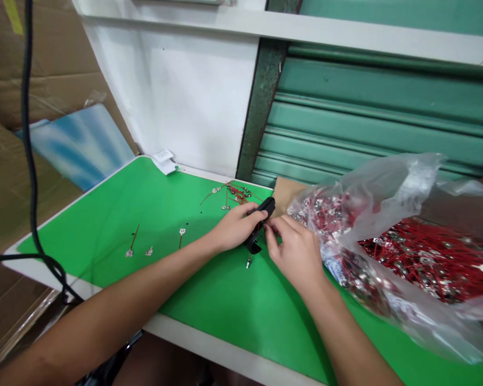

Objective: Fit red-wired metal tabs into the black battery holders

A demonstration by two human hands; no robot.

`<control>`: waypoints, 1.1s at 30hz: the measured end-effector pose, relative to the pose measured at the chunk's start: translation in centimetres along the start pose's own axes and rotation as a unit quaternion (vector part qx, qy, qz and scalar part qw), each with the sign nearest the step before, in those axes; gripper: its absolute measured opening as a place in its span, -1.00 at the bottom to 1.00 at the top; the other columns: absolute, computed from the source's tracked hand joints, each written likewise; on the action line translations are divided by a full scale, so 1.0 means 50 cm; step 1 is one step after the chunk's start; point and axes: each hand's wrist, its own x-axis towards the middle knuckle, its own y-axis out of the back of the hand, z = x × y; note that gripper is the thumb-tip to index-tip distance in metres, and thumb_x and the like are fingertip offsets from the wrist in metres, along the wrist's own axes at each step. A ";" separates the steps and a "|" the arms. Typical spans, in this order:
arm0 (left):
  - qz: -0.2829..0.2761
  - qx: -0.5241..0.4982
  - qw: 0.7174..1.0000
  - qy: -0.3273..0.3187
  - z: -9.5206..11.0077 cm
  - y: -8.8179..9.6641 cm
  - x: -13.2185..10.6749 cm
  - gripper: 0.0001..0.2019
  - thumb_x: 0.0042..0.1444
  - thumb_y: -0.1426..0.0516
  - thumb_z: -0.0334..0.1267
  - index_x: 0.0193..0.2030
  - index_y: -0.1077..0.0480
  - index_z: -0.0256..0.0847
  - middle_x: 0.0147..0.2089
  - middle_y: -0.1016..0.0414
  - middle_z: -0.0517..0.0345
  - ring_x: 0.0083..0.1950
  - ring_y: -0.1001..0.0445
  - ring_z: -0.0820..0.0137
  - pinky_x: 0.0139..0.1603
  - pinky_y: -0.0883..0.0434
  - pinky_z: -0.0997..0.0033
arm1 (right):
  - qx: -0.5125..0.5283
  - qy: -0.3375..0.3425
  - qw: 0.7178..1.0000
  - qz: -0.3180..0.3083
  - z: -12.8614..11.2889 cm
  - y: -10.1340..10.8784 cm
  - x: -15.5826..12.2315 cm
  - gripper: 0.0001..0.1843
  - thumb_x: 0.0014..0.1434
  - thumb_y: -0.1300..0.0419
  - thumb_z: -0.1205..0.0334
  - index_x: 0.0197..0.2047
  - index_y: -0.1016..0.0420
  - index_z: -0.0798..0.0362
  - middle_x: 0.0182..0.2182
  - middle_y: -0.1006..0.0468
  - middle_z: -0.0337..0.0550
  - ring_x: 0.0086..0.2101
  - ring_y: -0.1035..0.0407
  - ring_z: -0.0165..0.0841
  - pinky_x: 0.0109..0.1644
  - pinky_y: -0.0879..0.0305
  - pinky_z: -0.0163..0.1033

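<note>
My left hand [238, 225] is closed around a black plastic housing [267, 206], held tilted just above the green table mat. At the housing's right side is my right hand [295, 247], its thumb and fingers pinched together. What sits in that pinch is too small to make out. A small metal piece [248, 263] shows just below the housing. Behind my left hand lies a small heap of red wires with metal contacts [238, 193]. To the left, a red wire with a metal tab [130, 251] and a loose metal tab [149, 251] lie on the mat.
A clear plastic bag [410, 185] full of red wires with metal ends stands at the right, close to my right forearm. A black cable [33, 177] hangs at the left. White paper [165, 161] lies at the far edge. A green shutter [370, 112] rises behind.
</note>
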 end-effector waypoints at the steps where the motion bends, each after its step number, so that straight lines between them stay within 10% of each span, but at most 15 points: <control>1: 0.004 0.001 1.000 -0.003 -0.001 -0.001 -0.001 -0.81 0.23 -0.07 -0.19 -0.35 -0.32 -0.24 -0.43 -0.24 0.30 -0.35 -0.23 0.48 -0.30 -0.16 0.44 | 0.003 0.004 1.000 0.001 -0.001 -0.001 0.000 -0.79 0.36 -0.08 0.34 -0.31 -0.48 0.08 -0.42 -0.51 -0.13 -0.42 -0.37 -0.30 -0.32 -0.14 -0.22; 14: -0.005 0.028 0.996 -0.079 -0.007 0.018 0.003 -0.77 0.23 -0.10 -0.20 -0.07 -0.40 -0.31 -0.16 -0.44 0.13 -0.11 -0.37 0.37 -0.02 -0.34 0.41 | 0.092 -0.040 0.995 0.006 0.005 0.020 0.013 -0.79 0.37 -0.13 0.23 -0.19 -0.59 0.07 -0.34 -0.60 -0.08 -0.31 -0.49 -0.25 -0.16 -0.33 -0.18; 22: -0.073 -0.044 0.994 -0.069 -0.015 0.034 0.008 -0.64 0.23 -0.08 -0.19 0.13 -0.28 -0.27 -0.03 -0.44 0.07 -0.02 -0.39 0.34 0.10 -0.35 0.33 | 0.476 -0.247 0.840 0.079 0.030 -0.007 0.016 -0.35 0.19 -0.14 0.18 0.35 -0.20 -0.09 0.17 -0.48 0.04 0.01 -0.50 -0.21 -0.11 -0.51 -0.11; 26: -0.094 -0.007 0.990 -0.102 -0.022 0.029 0.005 -0.64 0.21 -0.13 -0.18 0.10 -0.28 -0.25 -0.01 -0.43 0.06 0.06 -0.37 0.30 0.16 -0.36 0.32 | 0.488 -0.218 0.845 0.008 0.008 -0.016 0.013 -0.18 0.19 -0.18 0.24 0.46 0.01 -0.08 0.20 -0.47 0.09 0.03 -0.51 -0.22 0.00 -0.50 -0.08; 33: -0.135 0.014 0.983 -0.124 -0.030 0.030 0.005 -0.62 0.25 -0.12 -0.12 0.12 -0.20 -0.24 0.01 -0.38 0.03 0.10 -0.39 0.28 0.21 -0.34 0.26 | 0.471 -0.214 0.856 -0.008 0.002 0.006 0.015 -0.30 0.15 -0.24 0.26 0.34 -0.18 -0.07 0.16 -0.52 0.08 -0.04 -0.54 -0.21 -0.19 -0.50 -0.16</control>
